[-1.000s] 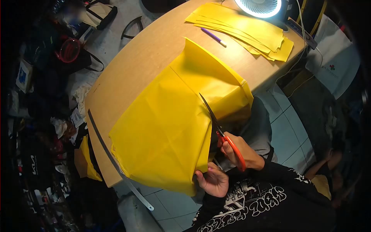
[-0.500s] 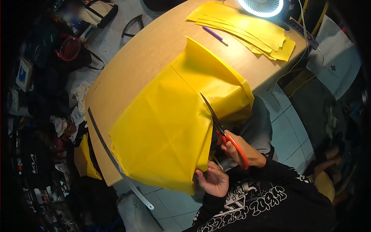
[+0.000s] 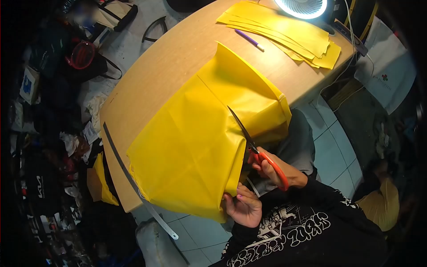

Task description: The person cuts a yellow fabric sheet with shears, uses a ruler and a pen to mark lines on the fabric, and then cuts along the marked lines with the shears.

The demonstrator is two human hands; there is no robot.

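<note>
A large yellow sheet [image 3: 178,147] of smooth, creased material lies over the table edge, its near side folded over. My left hand [image 3: 244,207] pinches the near edge of this sheet between thumb and fingers. My right hand [image 3: 273,169] grips a pair of scissors [image 3: 278,171] by the orange-red handles. Their long dark blades reach up and left across the sheet, close to a bulging fold. From this angle the blades look nearly together, and whether the material is between them cannot be made out.
A stack of yellow strips [image 3: 284,33] and a purple pen [image 3: 249,40] lie at the table's far end, beside a lit round fan-like lamp [image 3: 304,5]. A long metal ruler [image 3: 118,153] sticks out past the left table edge [image 3: 116,187]. Clutter covers the floor at left.
The scissors have shifted slightly up and left over the sheet. My left hand keeps its pinch in nearly the same place. The whole view has moved a little.
</note>
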